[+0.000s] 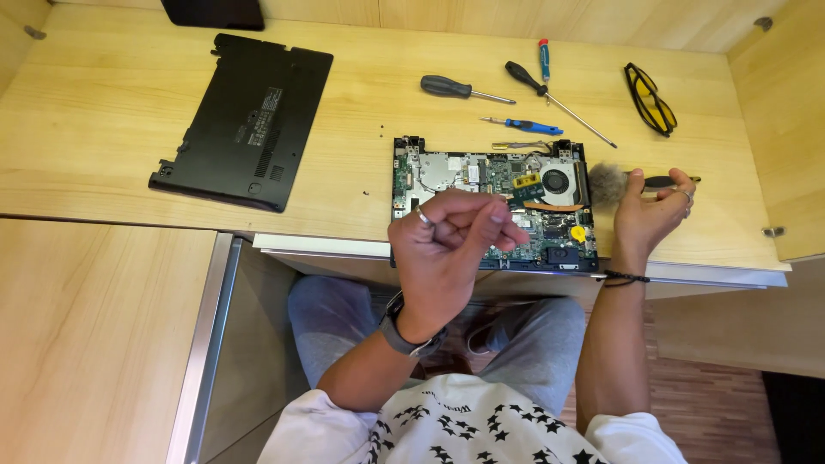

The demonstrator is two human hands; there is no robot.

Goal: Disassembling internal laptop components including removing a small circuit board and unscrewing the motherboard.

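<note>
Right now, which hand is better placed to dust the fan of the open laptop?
The right hand. It holds the brush, whose bristles sit beside the fan. The left hand is a raised fist above the laptop, apparently holding nothing.

Left hand [449,245] is curled into a loose fist, raised with forearm upright. Right hand [650,210] is out front, fingers wrapped shut, wrist bent.

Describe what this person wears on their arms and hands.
The left hand has a silver ring on one finger and a dark grey wristwatch on the wrist. The right hand has a ring too, with a thin black cord bracelet on the wrist. Both forearms are bare; white short sleeves with black star prints cover the upper arms.
</note>
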